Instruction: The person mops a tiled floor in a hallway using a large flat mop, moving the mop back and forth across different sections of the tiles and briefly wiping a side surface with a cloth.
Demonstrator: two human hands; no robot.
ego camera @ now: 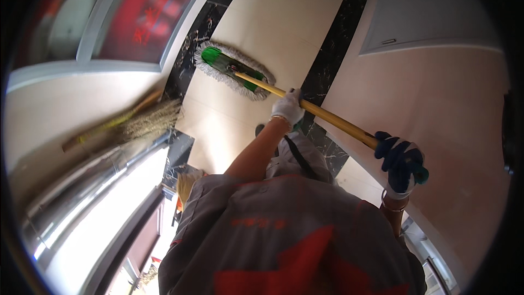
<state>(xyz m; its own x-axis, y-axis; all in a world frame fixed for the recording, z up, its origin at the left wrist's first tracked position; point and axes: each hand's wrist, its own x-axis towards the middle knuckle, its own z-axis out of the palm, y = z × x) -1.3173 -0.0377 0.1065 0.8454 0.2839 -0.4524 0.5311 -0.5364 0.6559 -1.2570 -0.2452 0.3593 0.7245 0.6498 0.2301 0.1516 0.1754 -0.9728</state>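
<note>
A flat dust mop with a grey fringe and a green top [235,69] lies on the cream tiled floor [223,119], its left end reaching the black marbled border strip [186,55]. From its middle a yellow pole [333,118] runs down to the right. My left hand [288,106], in a white glove, is closed round the pole's lower half, nearer the mop head. Near the pole's upper end, my right hand [399,159], in a glove with dark blue coated fingers, grips it.
A straw broom [149,121] leans at the left wall, below a framed red panel [147,16] bearing writing. A second black marbled strip [331,49] edges the floor before the right wall [430,102]. A bright doorway [110,188] opens at the lower left.
</note>
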